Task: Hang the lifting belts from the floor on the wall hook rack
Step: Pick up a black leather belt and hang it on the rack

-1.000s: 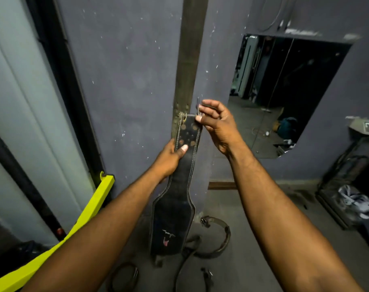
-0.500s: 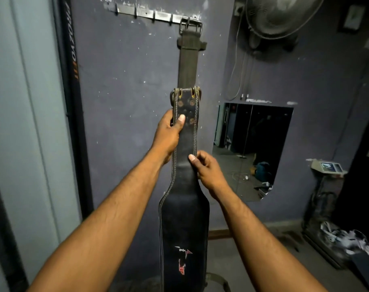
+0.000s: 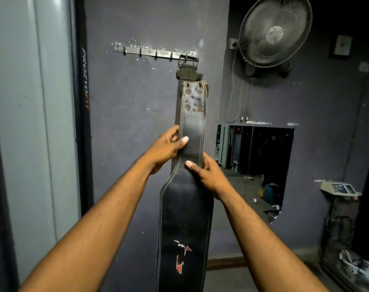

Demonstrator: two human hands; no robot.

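I hold a black leather lifting belt (image 3: 184, 224) upright in front of the purple wall. My left hand (image 3: 165, 148) grips its narrow strap from the left, thumb across the front. My right hand (image 3: 209, 175) grips it just below, from the right. The belt's riveted top end (image 3: 193, 95) reaches up just under a dark belt (image 3: 189, 71) that hangs by its metal buckle from the right end of the metal hook rack (image 3: 152, 52). Several hooks to the left on the rack are bare.
A wall fan (image 3: 275, 31) is mounted at the upper right. A broken mirror (image 3: 255, 165) is set in the wall to the right. A dark vertical post (image 3: 83, 102) stands at the left. Clutter lies at the bottom right corner (image 3: 356, 268).
My view has tilted up from the floor to the rack. The belt has been lifted, and my right hand moved from the buckle end down to the strap below my left hand.
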